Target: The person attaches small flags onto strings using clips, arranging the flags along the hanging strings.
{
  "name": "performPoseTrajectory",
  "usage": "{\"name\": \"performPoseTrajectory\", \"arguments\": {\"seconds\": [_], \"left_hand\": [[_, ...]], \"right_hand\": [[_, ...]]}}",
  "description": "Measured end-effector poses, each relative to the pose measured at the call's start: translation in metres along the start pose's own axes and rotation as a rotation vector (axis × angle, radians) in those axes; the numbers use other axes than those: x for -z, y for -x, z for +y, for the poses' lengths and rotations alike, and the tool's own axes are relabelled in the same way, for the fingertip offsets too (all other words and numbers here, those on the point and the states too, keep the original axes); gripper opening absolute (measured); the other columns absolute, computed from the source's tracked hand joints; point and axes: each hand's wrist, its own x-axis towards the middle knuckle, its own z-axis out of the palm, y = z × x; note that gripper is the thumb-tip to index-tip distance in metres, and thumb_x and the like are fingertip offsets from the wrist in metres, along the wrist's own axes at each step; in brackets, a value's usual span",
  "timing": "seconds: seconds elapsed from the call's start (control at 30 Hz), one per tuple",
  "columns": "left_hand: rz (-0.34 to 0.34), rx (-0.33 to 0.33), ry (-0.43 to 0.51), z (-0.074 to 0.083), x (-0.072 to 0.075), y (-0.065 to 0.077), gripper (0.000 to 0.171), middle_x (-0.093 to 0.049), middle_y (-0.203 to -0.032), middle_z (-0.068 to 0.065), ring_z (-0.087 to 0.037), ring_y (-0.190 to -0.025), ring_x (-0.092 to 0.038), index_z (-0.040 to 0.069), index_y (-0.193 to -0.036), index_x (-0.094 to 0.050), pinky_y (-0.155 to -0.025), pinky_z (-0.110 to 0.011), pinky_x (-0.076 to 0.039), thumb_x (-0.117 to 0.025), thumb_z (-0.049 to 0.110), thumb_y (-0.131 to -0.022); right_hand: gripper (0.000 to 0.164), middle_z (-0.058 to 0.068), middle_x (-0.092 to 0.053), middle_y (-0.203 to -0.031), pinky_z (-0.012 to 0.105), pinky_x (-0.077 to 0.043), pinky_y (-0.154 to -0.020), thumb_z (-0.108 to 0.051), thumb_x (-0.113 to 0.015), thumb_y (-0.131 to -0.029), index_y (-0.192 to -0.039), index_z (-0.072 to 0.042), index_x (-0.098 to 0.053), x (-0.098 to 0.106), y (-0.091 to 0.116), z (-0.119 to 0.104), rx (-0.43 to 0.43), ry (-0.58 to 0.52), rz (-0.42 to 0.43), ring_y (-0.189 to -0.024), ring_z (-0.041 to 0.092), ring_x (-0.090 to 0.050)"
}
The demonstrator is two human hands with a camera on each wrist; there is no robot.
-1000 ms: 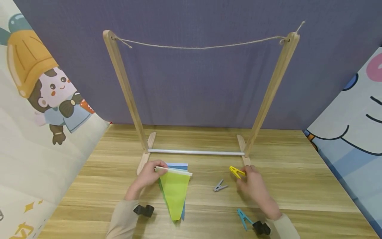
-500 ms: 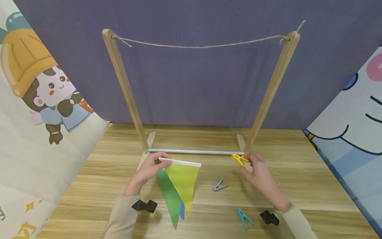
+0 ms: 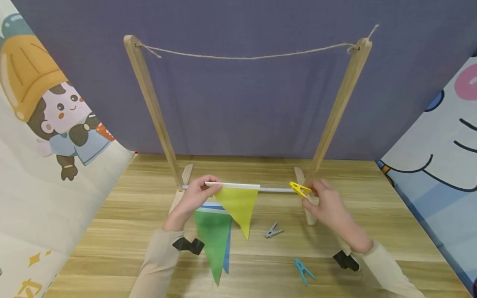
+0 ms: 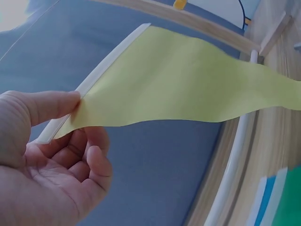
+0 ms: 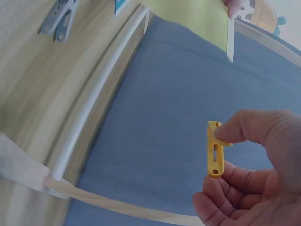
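My left hand (image 3: 193, 198) pinches a yellow triangular pennant (image 3: 240, 207) by one end of its white top band. In the left wrist view the pennant (image 4: 178, 80) hangs from thumb and fingers, lifted off the table. My right hand (image 3: 329, 207) holds a yellow clothespin (image 3: 299, 189) between thumb and fingers, near the frame's right post; the clothespin (image 5: 215, 153) also shows in the right wrist view. Below the left hand lie a green pennant (image 3: 213, 236) and, partly hidden under it, a blue pennant (image 3: 226, 248).
A grey clothespin (image 3: 273, 230) and a blue clothespin (image 3: 303, 271) lie on the wooden table (image 3: 261, 273). Behind them stands a wooden frame with a left post (image 3: 152, 107), a right post (image 3: 342, 107) and a white bottom rod (image 3: 275, 190). A slack string (image 3: 238, 57) spans its top.
The left hand has lifted the yellow pennant up and away from the green and blue ones, which stay on the table. The right hand has risen slightly with the yellow clothespin.
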Motion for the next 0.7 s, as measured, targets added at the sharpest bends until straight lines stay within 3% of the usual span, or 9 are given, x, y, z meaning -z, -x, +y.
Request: {"name": "performPoseTrajectory", "arguments": {"seconds": [0.23,0.47,0.7], "left_hand": [[0.019,-0.027,0.06,0.013,-0.01,-0.016,0.016,-0.059,-0.086,0.0,-0.011,-0.071,-0.054,-0.003,-0.098,-0.062,-0.068,-0.028,-0.047,-0.063,0.011,-0.09],[0.02,-0.082,0.084,0.028,-0.021,-0.033,0.015,-0.057,-0.079,0.002,-0.01,-0.064,-0.048,-0.003,-0.097,-0.062,-0.058,-0.021,-0.04,-0.063,0.01,-0.089],[0.043,-0.147,0.124,0.043,-0.03,-0.05,0.015,-0.056,-0.076,0.005,-0.008,-0.062,-0.047,-0.007,-0.096,-0.062,-0.058,-0.021,-0.04,-0.064,0.007,-0.088]], "right_hand": [[0.032,0.011,-0.054,-0.079,0.035,-0.05,-0.056,0.005,-0.076,-0.065,-0.092,0.007,-0.06,0.018,-0.014,0.0,0.043,0.033,-0.001,-0.068,0.025,-0.055],[0.031,0.01,-0.053,-0.075,0.034,-0.046,-0.053,0.006,-0.077,-0.062,-0.089,0.006,-0.06,0.035,-0.026,0.002,0.1,0.064,0.04,-0.065,0.021,-0.05],[0.029,0.01,-0.051,-0.075,0.034,-0.041,-0.054,0.005,-0.074,-0.066,-0.091,0.005,-0.062,0.05,-0.035,0.0,0.083,0.084,0.048,-0.065,0.02,-0.046]]}}
